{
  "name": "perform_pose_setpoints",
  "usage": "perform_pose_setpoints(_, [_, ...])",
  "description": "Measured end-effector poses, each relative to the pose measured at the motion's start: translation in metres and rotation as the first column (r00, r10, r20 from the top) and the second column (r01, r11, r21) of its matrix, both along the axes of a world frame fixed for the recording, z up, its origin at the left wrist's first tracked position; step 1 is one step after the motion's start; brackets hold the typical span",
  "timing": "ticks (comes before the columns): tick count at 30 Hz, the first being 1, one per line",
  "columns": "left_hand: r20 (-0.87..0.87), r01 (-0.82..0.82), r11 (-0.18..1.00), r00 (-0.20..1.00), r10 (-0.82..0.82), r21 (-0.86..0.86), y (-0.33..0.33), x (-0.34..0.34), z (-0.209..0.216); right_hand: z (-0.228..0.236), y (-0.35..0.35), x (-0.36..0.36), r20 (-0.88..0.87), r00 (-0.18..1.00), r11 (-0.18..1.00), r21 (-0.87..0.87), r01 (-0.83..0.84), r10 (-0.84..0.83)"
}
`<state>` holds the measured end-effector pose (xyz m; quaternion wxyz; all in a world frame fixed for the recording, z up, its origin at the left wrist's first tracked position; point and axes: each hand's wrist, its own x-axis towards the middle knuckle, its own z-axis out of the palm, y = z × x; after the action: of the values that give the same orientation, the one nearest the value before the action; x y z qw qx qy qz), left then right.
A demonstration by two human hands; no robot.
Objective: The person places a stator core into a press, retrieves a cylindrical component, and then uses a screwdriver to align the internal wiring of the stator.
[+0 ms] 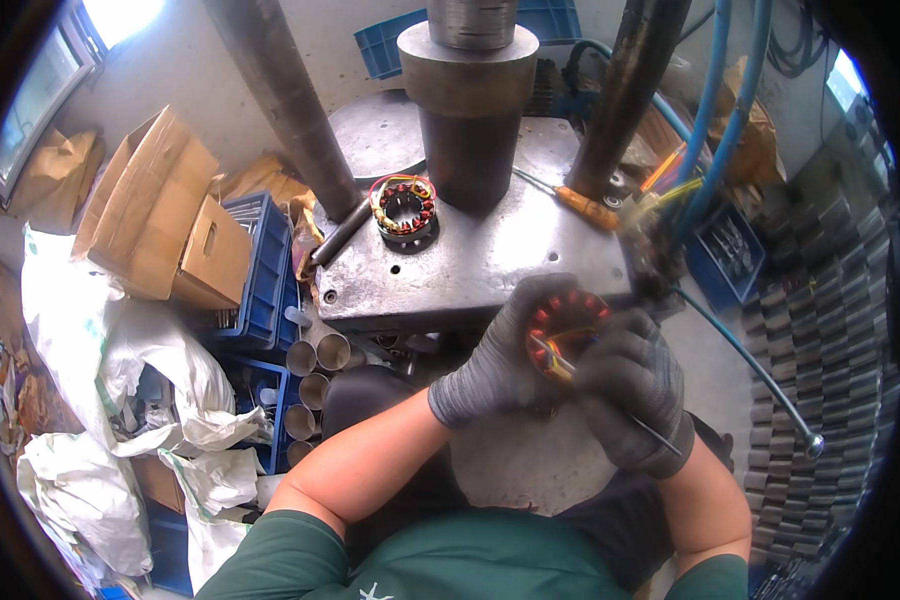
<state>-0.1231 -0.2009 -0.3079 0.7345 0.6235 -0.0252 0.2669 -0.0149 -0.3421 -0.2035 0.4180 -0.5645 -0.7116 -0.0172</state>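
Observation:
My left hand (500,355), in a grey glove, is closed around the side of a motor stator (542,322), a ring with red insulated teeth and coloured wires. My gloved right hand (638,385), blurred by motion, is at the stator's right side with its fingers curled near the wires. A thin metal rod (655,434) sticks out from under this hand's palm; its other end is hidden. Beyond my hands, a second stator (430,215) with red and yellow wires sits on the metal press table (470,270).
A thick press ram (470,140) stands between two steel columns (280,90). A screwdriver (587,208) with an orange handle lies at the table's right. Cardboard boxes (135,210), blue crates and white sacks crowd the left. Stacked metal parts (820,400) fill the right, near a ball-ended lever (815,445).

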Motion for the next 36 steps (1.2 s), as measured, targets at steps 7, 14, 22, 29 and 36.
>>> perform_pose_setpoints(7, [-0.013, -0.029, 0.997, 0.999, 0.030, 0.074, 0.002, -0.001, -0.002, 0.005, 0.000, 0.002, 0.000, 0.999, 0.999, -0.041, -0.035, 0.035])
perform_pose_setpoints(14, [-0.075, -0.050, 0.978, 0.995, 0.066, 0.204, 0.005, 0.000, 0.000, -0.010, 0.002, 0.004, 0.031, 0.999, 1.000, -0.004, -0.008, 0.009])
perform_pose_setpoints(22, [-0.069, -0.089, 0.995, 0.993, 0.092, 0.049, -0.008, 0.003, -0.007, -0.034, -0.003, 0.015, -0.136, 0.990, 0.997, 0.051, 0.050, -0.042])
perform_pose_setpoints(29, [0.128, -0.415, 0.698, 0.896, 0.426, 0.584, -0.006, 0.005, -0.001, -0.018, -0.005, 0.011, -0.194, 0.981, 0.999, -0.038, 0.022, -0.029])
perform_pose_setpoints(36, [0.077, -0.438, 0.565, 0.832, 0.549, 0.699, 0.007, 0.004, 0.005, -0.015, -0.006, 0.004, -0.121, 0.991, 0.999, 0.010, 0.053, -0.051])
